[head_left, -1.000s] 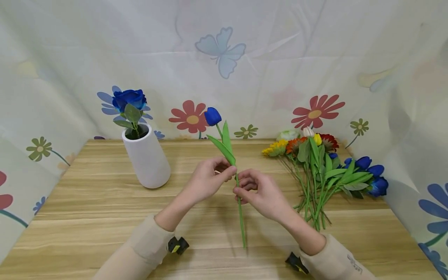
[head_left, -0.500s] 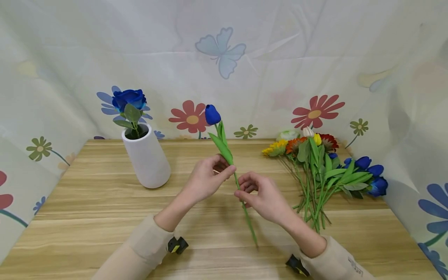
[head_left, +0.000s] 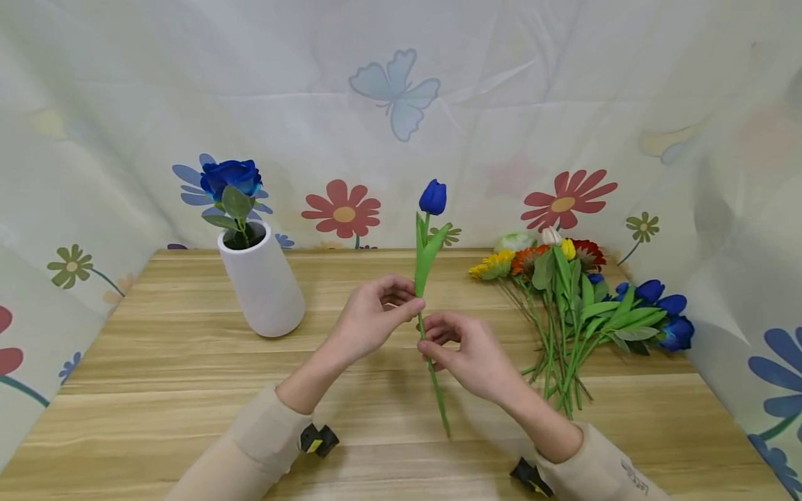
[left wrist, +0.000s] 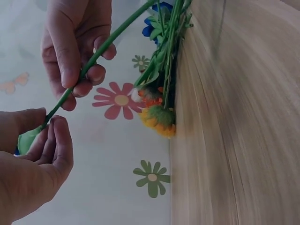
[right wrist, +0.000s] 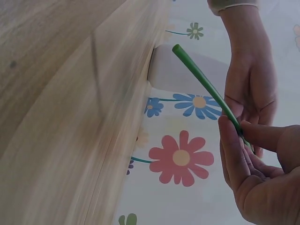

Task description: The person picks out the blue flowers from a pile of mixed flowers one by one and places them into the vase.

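Tulip [head_left: 425, 268], blue with green leaves, is up in both hands around the middle of the frame, bloom at the top, stem slanting down a bit to the right. Left hand [head_left: 376, 316] has it pinched between thumb and fingers just under the leaves, and right hand [head_left: 466, 358] is pinching the same stem a little lower, so the two are pretty close together. Right wrist view shows the bare stem end poking toward the upper left.

Left of centre there's a white vase [head_left: 266, 289], upright, with one blue rose [head_left: 230, 182] sticking out of its mouth. Over on the right side lies a flower pile [head_left: 562, 275]: yellow, orange, dark red and white heads toward the back, more blue ones at the far right, stems pointing toward the viewer. All of it sits on a wood-grain table [head_left: 188, 376], with a pale printed backdrop [head_left: 250, 83] behind.
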